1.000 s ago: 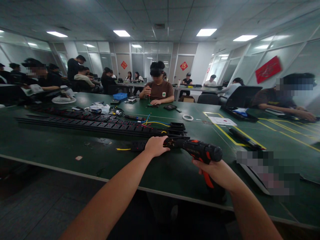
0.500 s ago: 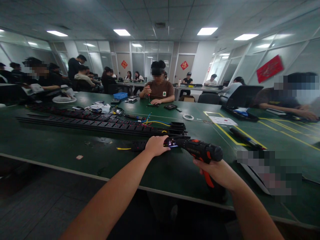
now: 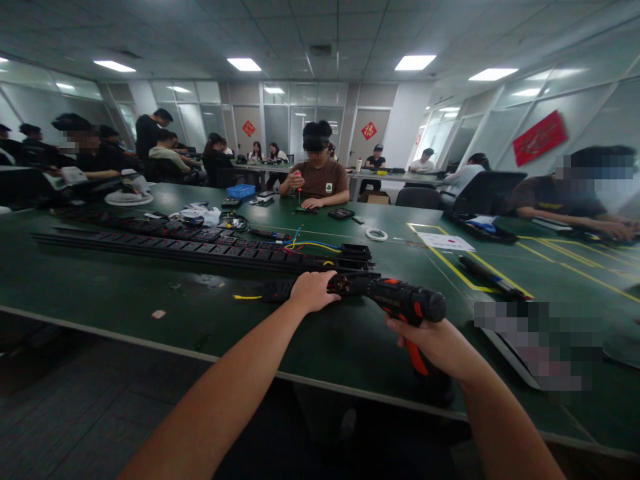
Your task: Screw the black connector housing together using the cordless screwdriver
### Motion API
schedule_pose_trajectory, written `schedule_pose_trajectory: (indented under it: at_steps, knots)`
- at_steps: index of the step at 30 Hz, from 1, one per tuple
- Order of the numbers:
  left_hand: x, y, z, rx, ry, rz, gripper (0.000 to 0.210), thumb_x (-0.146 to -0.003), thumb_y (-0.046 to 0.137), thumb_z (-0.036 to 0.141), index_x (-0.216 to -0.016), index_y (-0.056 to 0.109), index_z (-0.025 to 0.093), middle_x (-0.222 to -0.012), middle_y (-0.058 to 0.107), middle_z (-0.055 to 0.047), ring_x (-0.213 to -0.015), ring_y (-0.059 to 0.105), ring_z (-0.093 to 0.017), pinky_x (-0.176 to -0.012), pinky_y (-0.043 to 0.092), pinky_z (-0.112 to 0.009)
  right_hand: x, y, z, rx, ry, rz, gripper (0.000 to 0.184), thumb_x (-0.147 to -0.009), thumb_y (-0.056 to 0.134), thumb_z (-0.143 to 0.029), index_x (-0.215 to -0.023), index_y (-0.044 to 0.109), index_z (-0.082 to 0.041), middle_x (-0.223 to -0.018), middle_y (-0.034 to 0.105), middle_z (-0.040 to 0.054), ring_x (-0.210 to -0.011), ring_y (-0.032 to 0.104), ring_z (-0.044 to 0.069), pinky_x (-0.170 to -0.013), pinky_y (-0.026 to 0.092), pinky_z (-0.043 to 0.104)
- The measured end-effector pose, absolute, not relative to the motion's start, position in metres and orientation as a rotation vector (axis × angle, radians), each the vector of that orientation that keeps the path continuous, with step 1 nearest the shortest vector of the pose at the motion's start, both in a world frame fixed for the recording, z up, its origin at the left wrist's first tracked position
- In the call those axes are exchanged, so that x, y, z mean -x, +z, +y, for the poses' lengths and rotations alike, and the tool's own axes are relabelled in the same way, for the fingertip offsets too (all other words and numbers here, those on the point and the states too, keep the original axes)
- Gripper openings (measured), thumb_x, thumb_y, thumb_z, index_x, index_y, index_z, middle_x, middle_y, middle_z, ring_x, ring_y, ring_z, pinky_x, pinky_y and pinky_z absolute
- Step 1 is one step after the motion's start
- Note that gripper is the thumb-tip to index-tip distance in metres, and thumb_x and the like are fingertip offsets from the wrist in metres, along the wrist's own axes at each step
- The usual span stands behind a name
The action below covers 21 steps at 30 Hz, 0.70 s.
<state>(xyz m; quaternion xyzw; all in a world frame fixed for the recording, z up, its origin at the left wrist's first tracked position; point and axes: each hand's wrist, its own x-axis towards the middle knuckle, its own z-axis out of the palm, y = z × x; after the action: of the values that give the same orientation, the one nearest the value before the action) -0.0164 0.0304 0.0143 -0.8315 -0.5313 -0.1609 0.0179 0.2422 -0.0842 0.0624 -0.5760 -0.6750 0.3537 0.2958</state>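
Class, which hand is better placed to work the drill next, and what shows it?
Probably the right hand: it grips the drill, whose nose points toward the black strip. The left hand is occupied, holding that strip.

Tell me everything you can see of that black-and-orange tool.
The power driver looks like plastic: black body, orange accents, angled grip with an orange strip. Fingers of the right hand wrap that grip, its body slightly tilted. Its nose points left, toward the black socket strip; contact there is too dark to tell.
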Motion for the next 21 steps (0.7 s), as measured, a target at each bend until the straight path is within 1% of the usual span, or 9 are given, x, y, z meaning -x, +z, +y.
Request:
schedule_pose_trajectory:
  at_steps: [3, 6, 10, 14, 21]
  knots:
    - [0.0166, 0.0150, 0.0300, 2.589, -0.502, -1.654, 0.068, -0.085, 0.067, 0.062, -0.141, 0.055, 0.025, -0.123, 0.072, -0.009, -0.113, 0.066, -0.031, -0.096, 0.049, -0.041, -0.2414, 0.0629, -0.0842, 1.486, 0.967, -1.779, 0.047, -0.078, 0.070, -0.054, -0.109, 0.069, -0.019, -0.096, 0.075, 0.0076, -0.068, 0.066, 0.021, -0.069, 0.053, 0.036]
    - [0.0165, 0.0153, 0.0295, 2.593, -0.494, -1.663, 0.068, -0.085, 0.067, 0.061, -0.142, 0.054, 0.025, -0.125, 0.071, -0.010, -0.114, 0.066, -0.031, -0.097, 0.048, -0.042, -0.2394, 0.0652, -0.0850, 1.468, 0.986, -1.772, 0.049, -0.077, 0.071, -0.055, -0.110, 0.069, -0.019, -0.103, 0.075, 0.0090, -0.067, 0.065, 0.020, -0.069, 0.054, 0.037]
    - [0.0160, 0.0141, 0.0298, 2.578, -0.499, -1.668, 0.067, -0.085, 0.067, 0.061, -0.141, 0.055, 0.026, -0.125, 0.071, -0.009, -0.113, 0.067, -0.031, -0.096, 0.049, -0.041, -0.2392, 0.0649, -0.0849, 1.454, 1.011, -1.750, 0.050, -0.077, 0.071, -0.053, -0.112, 0.068, -0.018, -0.104, 0.075, 0.0096, -0.067, 0.065, 0.020, -0.070, 0.054, 0.036]
    - [0.0158, 0.0124, 0.0306, 2.571, -0.514, -1.652, 0.067, -0.084, 0.068, 0.062, -0.139, 0.057, 0.026, -0.123, 0.072, -0.008, -0.111, 0.067, -0.031, -0.094, 0.050, -0.041, -0.2409, 0.0614, -0.0832, 1.468, 1.014, -1.742, 0.048, -0.077, 0.071, -0.051, -0.111, 0.068, -0.017, -0.100, 0.075, 0.0090, -0.067, 0.064, 0.020, -0.070, 0.054, 0.037]
    - [0.0158, 0.0121, 0.0312, 2.571, -0.512, -1.654, 0.066, -0.084, 0.067, 0.062, -0.139, 0.057, 0.026, -0.124, 0.072, -0.008, -0.111, 0.067, -0.030, -0.095, 0.049, -0.040, -0.2425, 0.0594, -0.0829, 1.479, 0.991, -1.750, 0.047, -0.078, 0.071, -0.052, -0.110, 0.069, -0.018, -0.099, 0.075, 0.0082, -0.068, 0.065, 0.020, -0.069, 0.053, 0.036]
